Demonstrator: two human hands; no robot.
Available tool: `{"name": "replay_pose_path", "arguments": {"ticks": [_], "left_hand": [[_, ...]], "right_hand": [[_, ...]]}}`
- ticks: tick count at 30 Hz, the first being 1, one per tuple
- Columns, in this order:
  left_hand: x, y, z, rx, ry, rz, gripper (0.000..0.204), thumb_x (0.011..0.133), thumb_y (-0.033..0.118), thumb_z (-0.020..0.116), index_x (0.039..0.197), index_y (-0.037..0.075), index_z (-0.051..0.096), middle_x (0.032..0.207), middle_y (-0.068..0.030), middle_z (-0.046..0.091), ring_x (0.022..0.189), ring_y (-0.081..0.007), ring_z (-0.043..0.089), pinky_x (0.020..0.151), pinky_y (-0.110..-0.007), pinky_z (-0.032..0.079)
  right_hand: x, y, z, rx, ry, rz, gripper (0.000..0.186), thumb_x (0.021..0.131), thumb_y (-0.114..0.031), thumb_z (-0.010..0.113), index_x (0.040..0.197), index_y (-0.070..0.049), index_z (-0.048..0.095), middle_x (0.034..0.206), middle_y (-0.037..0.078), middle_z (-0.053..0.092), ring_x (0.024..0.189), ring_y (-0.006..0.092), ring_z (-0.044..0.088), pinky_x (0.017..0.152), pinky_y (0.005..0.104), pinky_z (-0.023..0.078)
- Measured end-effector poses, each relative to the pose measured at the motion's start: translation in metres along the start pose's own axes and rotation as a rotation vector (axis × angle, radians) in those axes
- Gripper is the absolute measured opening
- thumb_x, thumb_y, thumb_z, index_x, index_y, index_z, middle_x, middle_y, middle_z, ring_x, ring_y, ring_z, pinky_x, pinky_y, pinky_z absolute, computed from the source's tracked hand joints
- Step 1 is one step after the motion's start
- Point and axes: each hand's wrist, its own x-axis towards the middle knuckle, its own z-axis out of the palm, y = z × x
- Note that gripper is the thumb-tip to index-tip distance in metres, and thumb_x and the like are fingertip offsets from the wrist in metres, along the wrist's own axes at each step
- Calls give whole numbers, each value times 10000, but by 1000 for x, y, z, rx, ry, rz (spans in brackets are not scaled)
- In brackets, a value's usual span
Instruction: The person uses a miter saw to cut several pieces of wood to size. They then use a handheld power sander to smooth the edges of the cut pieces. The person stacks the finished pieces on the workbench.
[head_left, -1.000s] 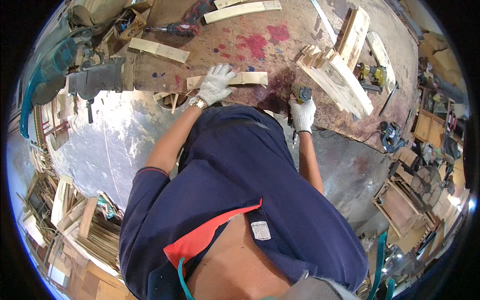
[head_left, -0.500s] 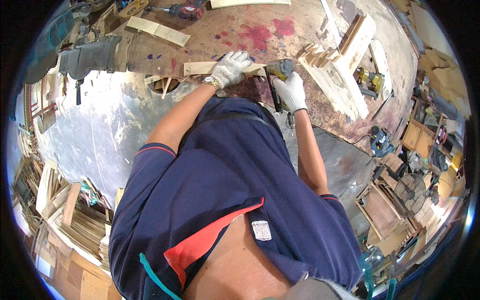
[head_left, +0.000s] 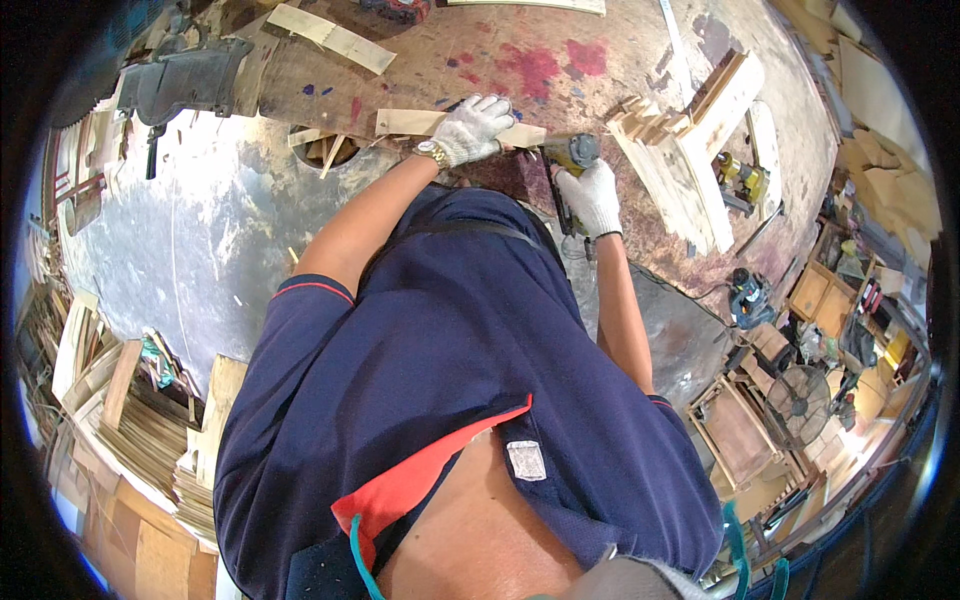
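My left hand (head_left: 474, 130), in a white knit glove, lies across a pale wooden slat (head_left: 405, 122) at the table's near edge. Its fingers reach over the far side, the thumb is near the close side, and it grips the slat. My right hand (head_left: 591, 198), gloved too, is closed round the handle of a nail gun (head_left: 572, 150). The nail gun's dark magazine points back toward me. Its head is just beside the slat's right end; whether they touch is hard to tell. My body hides the space below the table edge.
Right of the nail gun stands a stack of joined wooden pieces (head_left: 680, 165); a yellow tool (head_left: 741, 178) lies beyond it. Another slat (head_left: 332, 38) and a red-black power tool (head_left: 398, 8) lie on the stained table (head_left: 480, 75). A blue-black tool (head_left: 750, 298) sits at the right edge.
The view has shifted slightly. The nail gun in my right hand has come a little toward me, away from the slat's end. My left hand stays on the slat.
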Motion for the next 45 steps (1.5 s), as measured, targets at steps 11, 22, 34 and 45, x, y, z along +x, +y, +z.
{"name": "replay_pose_path", "arguments": {"ticks": [11,22,34,45], "left_hand": [[-1,-10,17,110,28,28,417,812,199,719,1222,143,671,1282,-84,616,1298,-301,566,1079,-445,475],[-1,0,-8,73,-47,34,481,751,238,799,1195,136,645,1194,-102,613,1167,-304,600,1005,-442,498],[4,-12,2,272,54,-137,558,1014,421,545,1470,99,529,1527,-121,493,1418,-325,443,1164,-504,332],[3,-13,7,336,4,-160,663,1059,475,455,1580,70,391,1676,-128,344,1545,-320,314,1260,-527,215]], "right_hand": [[8,-22,20,-87,20,-79,401,798,-206,717,1180,-81,717,1064,209,756,1046,388,720,880,446,577],[8,-12,-4,7,185,-2,399,809,-263,753,1125,-20,745,970,226,767,935,372,750,832,430,577],[1,6,-8,262,70,62,320,860,-233,777,1070,9,766,706,83,712,535,148,634,528,336,498],[37,-28,0,-197,-20,-128,362,815,-262,735,1109,-50,741,1012,237,753,994,400,724,854,448,576]]}}
